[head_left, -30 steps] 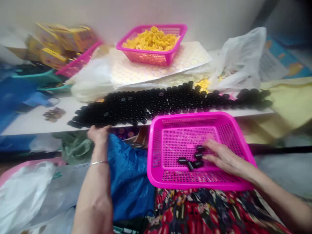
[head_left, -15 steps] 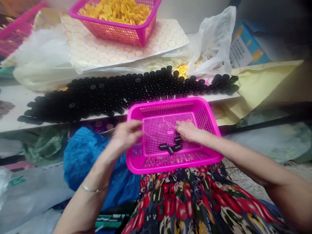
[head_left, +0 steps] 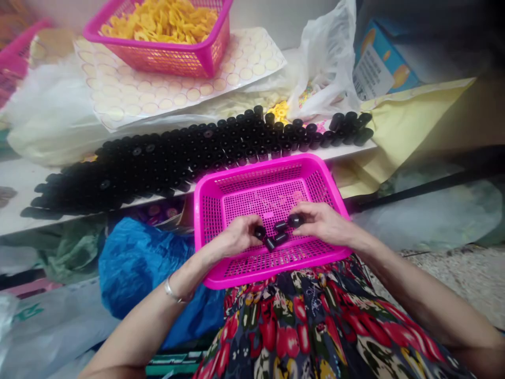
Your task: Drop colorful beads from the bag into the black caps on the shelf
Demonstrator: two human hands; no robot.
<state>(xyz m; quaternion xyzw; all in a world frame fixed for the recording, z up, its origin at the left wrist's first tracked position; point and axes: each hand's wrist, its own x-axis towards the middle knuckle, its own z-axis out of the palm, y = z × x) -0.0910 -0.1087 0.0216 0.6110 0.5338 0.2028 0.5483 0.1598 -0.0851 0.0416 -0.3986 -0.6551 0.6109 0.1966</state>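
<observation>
My left hand point(head_left: 241, 235) is inside the pink plastic basket point(head_left: 199, 231), its fingers closed on a small black cylindrical cap point(head_left: 259, 232). Opposite it, my right hand point(head_left: 324, 223) pinches another black cap point(head_left: 295, 220) between thumb and fingers. Between the two hands, a few more loose caps point(head_left: 281, 237) lie on the basket's mesh floor. The basket rests at the lap, over a patterned dress point(head_left: 292, 316), against the edge of a white shelf. Small pinkish bits lie on the far part of the basket floor.
Rows of many black caps point(head_left: 189, 152) stand along the shelf point(head_left: 351, 154). Behind them are a pink basket of yellow pieces point(head_left: 158, 23), a sheet of round stickers point(head_left: 145, 100) and a white plastic bag point(head_left: 325, 58). A blue bag point(head_left: 134, 268) sits at lower left.
My left hand has moved right and down into the basket and taken hold of a cap. My right hand has come nearer and lifted a cap. The view has shifted slightly.
</observation>
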